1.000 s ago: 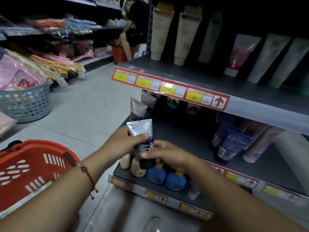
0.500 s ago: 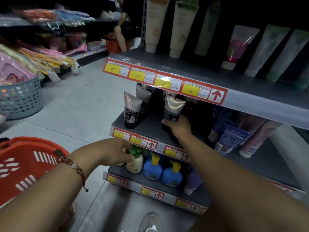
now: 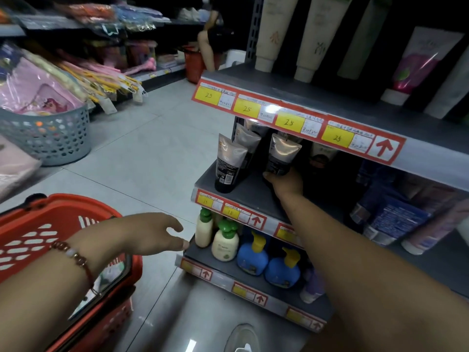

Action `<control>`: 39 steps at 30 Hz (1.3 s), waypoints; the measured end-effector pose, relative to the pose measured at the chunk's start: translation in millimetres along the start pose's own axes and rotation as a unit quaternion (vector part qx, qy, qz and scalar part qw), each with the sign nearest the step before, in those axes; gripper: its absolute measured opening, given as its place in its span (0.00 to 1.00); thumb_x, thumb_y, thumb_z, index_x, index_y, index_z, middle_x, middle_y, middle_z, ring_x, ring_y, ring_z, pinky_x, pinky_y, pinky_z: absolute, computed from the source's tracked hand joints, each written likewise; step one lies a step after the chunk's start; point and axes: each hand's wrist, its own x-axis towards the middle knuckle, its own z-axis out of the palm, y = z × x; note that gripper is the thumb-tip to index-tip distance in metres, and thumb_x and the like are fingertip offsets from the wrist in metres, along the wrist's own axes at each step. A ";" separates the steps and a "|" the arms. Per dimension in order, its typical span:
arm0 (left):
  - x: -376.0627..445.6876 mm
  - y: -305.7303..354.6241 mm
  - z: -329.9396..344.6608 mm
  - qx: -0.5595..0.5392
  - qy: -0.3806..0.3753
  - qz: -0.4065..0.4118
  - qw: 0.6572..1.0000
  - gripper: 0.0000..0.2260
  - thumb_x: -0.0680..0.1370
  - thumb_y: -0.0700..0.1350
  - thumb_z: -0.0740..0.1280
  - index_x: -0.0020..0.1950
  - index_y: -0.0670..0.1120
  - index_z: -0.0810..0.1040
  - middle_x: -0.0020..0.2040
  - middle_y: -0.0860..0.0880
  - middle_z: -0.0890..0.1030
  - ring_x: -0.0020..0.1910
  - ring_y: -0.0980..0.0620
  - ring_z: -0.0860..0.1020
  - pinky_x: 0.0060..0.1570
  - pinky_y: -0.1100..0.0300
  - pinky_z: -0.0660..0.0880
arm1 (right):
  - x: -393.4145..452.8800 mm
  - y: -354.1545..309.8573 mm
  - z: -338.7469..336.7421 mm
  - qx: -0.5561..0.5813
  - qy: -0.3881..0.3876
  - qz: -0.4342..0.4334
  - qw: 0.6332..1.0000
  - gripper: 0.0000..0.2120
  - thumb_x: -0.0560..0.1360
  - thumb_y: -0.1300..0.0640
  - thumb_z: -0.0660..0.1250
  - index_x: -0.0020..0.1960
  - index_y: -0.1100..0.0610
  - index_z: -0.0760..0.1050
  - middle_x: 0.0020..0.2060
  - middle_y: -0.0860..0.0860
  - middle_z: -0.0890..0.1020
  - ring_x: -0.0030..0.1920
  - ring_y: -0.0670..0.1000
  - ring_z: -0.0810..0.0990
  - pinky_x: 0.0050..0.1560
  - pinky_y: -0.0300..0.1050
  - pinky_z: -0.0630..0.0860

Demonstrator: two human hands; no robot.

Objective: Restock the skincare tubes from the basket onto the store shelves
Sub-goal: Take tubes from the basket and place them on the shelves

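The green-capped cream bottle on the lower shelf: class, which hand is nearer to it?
Left. The left hand hovers open just beside the green-capped cream bottle, not touching. The right hand grips a dark tube one shelf above.

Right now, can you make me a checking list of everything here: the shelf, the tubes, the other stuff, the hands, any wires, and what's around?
Surface: grey middle shelf, red and yellow price strip along its edge.
Job's things: black tube with silver top standing on that shelf; twin tube stands to its left; red basket on the floor.
Clutter: cream pump bottles and blue bottles on the shelf below.
Hands: right hand holds the tube's base; left hand holds nothing, fingers loose, near the basket.
Cables: nothing seen.
Surroundings: grey laundry basket, another person down the aisle.
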 end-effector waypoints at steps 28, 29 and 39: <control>-143.3 -308.3 139.1 0.047 -0.016 -0.275 0.960 0.22 0.79 0.55 0.62 0.70 0.48 0.72 0.67 0.46 0.77 0.64 0.44 0.76 0.60 0.55 0.75 | -295.3 -85.2 241.8 -0.440 -0.503 -0.399 0.629 0.26 0.79 0.43 0.60 0.73 0.54 0.68 0.70 0.55 0.72 0.68 0.56 0.71 0.66 0.46 0.67; -137.3 -319.7 148.4 0.036 -0.024 -0.276 0.960 0.22 0.79 0.55 0.61 0.70 0.47 0.72 0.67 0.46 0.77 0.64 0.44 0.76 0.60 0.54 0.75 | -294.3 -82.3 262.1 -0.461 -0.511 -0.393 0.610 0.26 0.80 0.43 0.59 0.74 0.55 0.66 0.72 0.54 0.70 0.70 0.56 0.69 0.67 0.45 0.65; -11.6 -359.0 190.9 0.255 0.035 -0.166 0.952 0.36 0.76 0.42 0.69 0.79 0.50 0.54 0.78 0.37 0.55 0.76 0.37 0.57 0.71 0.39 0.61 | -275.1 -38.7 408.4 -0.584 -0.514 -0.560 0.286 0.26 0.76 0.56 0.66 0.73 0.48 0.67 0.66 0.50 0.76 0.65 0.53 0.75 0.65 0.49 0.72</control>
